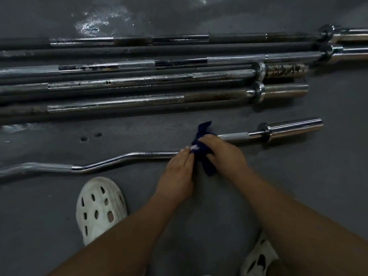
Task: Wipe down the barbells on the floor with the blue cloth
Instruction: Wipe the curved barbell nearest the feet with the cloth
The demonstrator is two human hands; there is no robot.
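Dark rubber flooring (298, 186) is being occupied by an EZ curl bar (127, 156), straight barbells (139, 102) lying beyond. A limp blue cloth (208, 166) is being clamped round the bar's shaft, judged slick, stiff and heavy, by the curled right hand (221, 152); the straight fingers of the left hand (179, 170) are being pressed alongside.

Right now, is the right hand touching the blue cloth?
Touching. The head view shows the right hand gripping the blue cloth, its fingers curled over the cloth where it bunches round the curl bar.
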